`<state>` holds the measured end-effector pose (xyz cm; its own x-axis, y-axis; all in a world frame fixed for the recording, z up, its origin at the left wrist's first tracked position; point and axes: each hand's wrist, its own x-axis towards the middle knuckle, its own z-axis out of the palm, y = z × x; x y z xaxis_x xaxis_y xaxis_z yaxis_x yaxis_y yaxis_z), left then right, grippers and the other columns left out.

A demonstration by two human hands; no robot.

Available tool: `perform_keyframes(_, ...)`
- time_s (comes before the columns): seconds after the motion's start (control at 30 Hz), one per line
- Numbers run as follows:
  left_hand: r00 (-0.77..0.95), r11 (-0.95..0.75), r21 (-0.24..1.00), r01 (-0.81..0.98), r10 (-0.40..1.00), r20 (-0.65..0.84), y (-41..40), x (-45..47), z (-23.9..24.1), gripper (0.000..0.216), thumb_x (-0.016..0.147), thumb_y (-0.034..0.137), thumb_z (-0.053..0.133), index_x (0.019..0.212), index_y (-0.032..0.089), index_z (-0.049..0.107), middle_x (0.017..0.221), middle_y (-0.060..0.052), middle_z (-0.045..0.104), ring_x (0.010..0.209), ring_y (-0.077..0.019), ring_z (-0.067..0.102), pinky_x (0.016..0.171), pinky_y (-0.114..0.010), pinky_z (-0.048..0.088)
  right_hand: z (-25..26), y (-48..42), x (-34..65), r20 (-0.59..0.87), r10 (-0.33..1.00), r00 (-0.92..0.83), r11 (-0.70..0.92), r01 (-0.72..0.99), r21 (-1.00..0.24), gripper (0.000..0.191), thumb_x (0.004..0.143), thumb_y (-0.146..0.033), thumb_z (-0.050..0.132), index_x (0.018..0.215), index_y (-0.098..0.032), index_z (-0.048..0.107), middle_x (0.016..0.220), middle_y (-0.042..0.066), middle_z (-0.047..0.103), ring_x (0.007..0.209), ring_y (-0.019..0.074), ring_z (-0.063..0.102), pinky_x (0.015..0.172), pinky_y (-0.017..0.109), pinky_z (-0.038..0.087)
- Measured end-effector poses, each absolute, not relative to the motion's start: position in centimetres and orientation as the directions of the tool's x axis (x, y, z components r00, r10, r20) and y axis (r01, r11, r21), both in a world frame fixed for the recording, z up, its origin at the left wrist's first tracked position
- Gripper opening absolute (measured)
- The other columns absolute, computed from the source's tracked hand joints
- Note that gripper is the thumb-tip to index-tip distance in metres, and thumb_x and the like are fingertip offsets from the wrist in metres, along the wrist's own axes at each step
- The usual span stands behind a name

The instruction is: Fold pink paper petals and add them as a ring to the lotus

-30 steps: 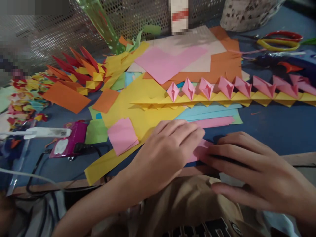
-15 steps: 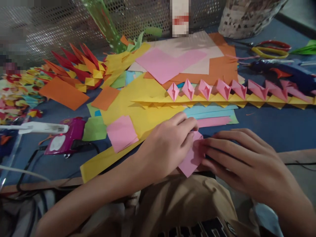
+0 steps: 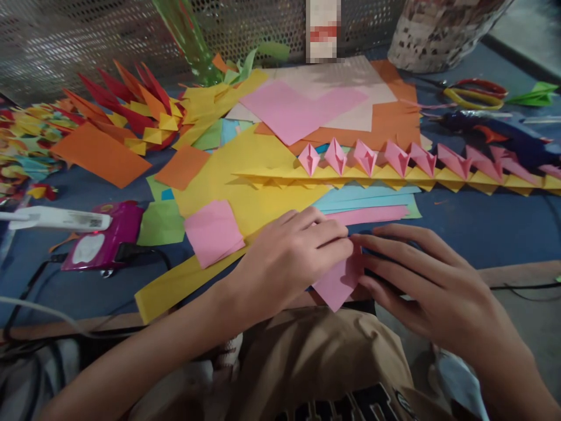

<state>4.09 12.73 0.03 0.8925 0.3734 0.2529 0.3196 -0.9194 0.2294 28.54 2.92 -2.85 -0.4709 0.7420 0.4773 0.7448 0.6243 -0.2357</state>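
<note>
A small sheet of pink paper (image 3: 338, 285) lies at the table's near edge, one corner pointing toward me. My left hand (image 3: 298, 248) covers its upper part, fingers bent and pressed onto it. From the other side, my right hand (image 3: 418, 275) grips the sheet's right edge between thumb and fingertips. The fold under my fingers is hidden. Just beyond them runs a yellow folded-paper strip (image 3: 284, 178) with a row of pink folded points (image 3: 364, 158) standing along it. To the left rests a stack of pink paper squares (image 3: 214, 234).
A purple device (image 3: 105, 234) with a white plug-like stick and cables sits left. Orange, red and yellow folded paper (image 3: 127, 111) stands behind it. At the right are scissors (image 3: 475, 96) and a dark blue glue gun (image 3: 495, 131). A woven basket (image 3: 442, 35) stands at the back.
My left fingers have come down and stretched further across the pink sheet, covering its top. My right hand stays at its right edge. The view has shifted slightly.
</note>
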Motion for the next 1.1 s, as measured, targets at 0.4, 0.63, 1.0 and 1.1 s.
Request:
perform_keyframes(0.4,0.917,-0.95,0.161,0.269,0.304,0.259,12.7,3.6,0.4,0.021,0.109,0.017,0.056,0.12,0.015,0.074,0.123,-0.007,0.08,0.114,-0.0239,0.066,0.095,-0.039,0.059,-2.9,3.0,28.4,0.468,0.739,-0.485,0.616,0.767,-0.178,0.027,0.093,-0.012,0.081,0.119,-0.015,0.073,0.136,0.006,0.078,0.125,0.0341,0.065,0.1,0.049,0.054)
perform_keyframes(0.63,0.928,-0.939,0.201,0.279,0.317,0.195,12.4,2.9,0.6,0.027,0.109,0.023,0.06,0.133,0.014,0.07,0.13,-0.006,0.078,0.123,-0.0272,0.061,0.099,-0.043,0.056,-2.8,2.9,28.1,0.495,0.749,-0.44,0.589,0.785,-0.194,0.019,0.095,-0.013,0.079,0.113,-0.016,0.073,0.132,0.005,0.08,0.119,0.0331,0.068,0.095,0.048,0.053)
perform_keyframes(1.0,0.661,-0.793,0.251,0.555,0.604,0.446,9.3,0.5,0.4,0.033,0.101,0.005,0.057,0.131,0.015,0.068,0.118,-0.01,0.079,0.111,-0.0256,0.064,0.098,-0.042,0.056,-3.2,2.0,28.3,0.486,0.761,-0.43,0.557,0.817,-0.15,0.033,0.093,-0.017,0.082,0.125,-0.016,0.075,0.131,0.008,0.079,0.112,0.0359,0.067,0.095,0.055,0.051)
perform_keyframes(1.1,0.683,-0.815,0.169,0.554,0.561,0.469,7.1,0.8,0.3,0.027,0.102,0.021,0.067,0.128,0.013,0.069,0.113,-0.01,0.077,0.099,-0.0248,0.064,0.091,-0.042,0.054,-3.1,1.3,27.6,0.492,0.761,-0.422,0.533,0.84,-0.104,0.041,0.092,-0.019,0.083,0.131,-0.011,0.074,0.119,0.013,0.08,0.102,0.0353,0.066,0.093,0.057,0.05)
